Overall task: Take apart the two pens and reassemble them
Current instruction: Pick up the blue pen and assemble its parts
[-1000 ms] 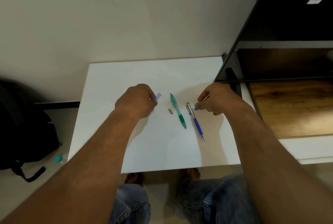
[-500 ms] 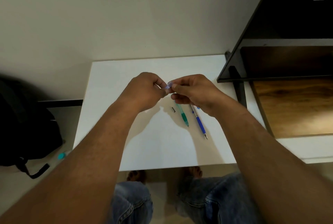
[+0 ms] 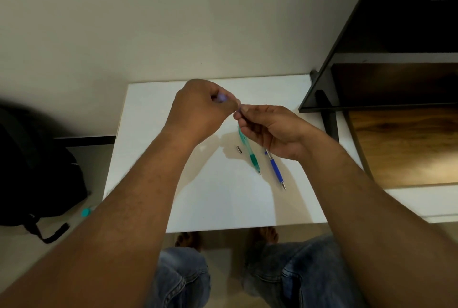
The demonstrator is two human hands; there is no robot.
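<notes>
At the centre of the frame the hands meet fingertip to fingertip: the left hand (image 3: 198,109) curls round a pale purple pen part (image 3: 220,98), and the right hand (image 3: 272,129) pinches its other end (blurred). Just below, the green pen (image 3: 251,156), blue pen (image 3: 276,171) and a small metal sleeve (image 3: 239,149) lie on the white table (image 3: 146,114).

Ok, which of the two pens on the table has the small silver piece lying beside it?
The green pen: the silver piece lies just left of it. The blue pen lies on its other side, farther right.
</notes>
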